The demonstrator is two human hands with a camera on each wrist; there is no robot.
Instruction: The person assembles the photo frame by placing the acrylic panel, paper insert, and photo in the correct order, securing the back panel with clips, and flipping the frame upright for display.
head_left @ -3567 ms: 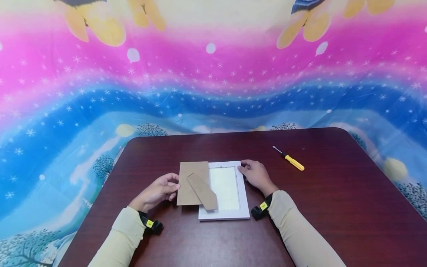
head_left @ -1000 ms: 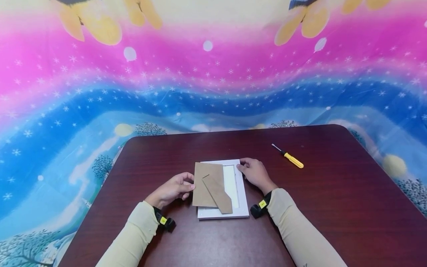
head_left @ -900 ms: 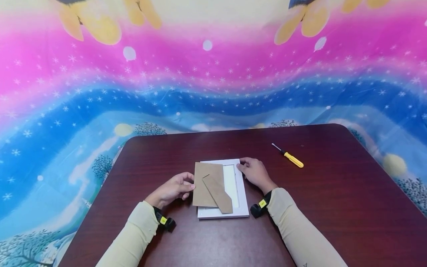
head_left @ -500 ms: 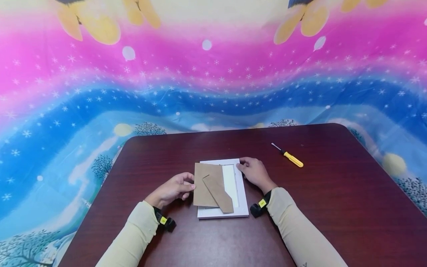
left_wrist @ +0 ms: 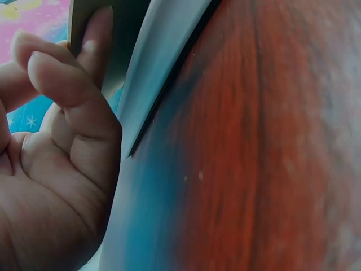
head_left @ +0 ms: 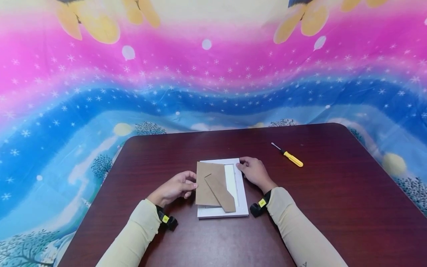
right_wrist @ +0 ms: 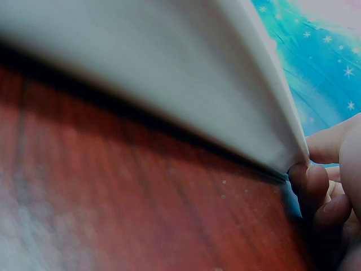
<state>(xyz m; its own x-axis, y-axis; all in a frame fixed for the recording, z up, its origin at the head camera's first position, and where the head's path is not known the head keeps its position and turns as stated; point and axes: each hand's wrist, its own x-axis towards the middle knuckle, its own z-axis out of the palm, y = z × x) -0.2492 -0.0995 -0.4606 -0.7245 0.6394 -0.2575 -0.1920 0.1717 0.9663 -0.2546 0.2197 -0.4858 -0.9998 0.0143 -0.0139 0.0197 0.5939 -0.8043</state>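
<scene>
A white picture frame [head_left: 243,198] lies back side up on the table, with a pale panel visible in its opening. Over its left part is a brown backing board [head_left: 201,194], tilted slightly, with a slanted easel leg [head_left: 221,195] attached. My left hand [head_left: 174,188] pinches the board's left edge between thumb and fingers; the left wrist view shows the board [left_wrist: 123,39] above the frame's side [left_wrist: 149,73]. At the frame's upper right corner, my right hand [head_left: 256,173] grips the edge, thumb on top. In the right wrist view, fingers [right_wrist: 316,183] touch that corner's side.
A screwdriver [head_left: 293,159] with a yellow handle lies on the dark red-brown table [head_left: 340,200], at the back right. Behind the table hangs a colourful printed cloth [head_left: 213,74]. Each wrist carries a black strapped camera [head_left: 169,221].
My left hand has carried the backing board rightward across the frame, from mostly beside it to covering much of its opening. My right hand has stayed at the frame's corner.
</scene>
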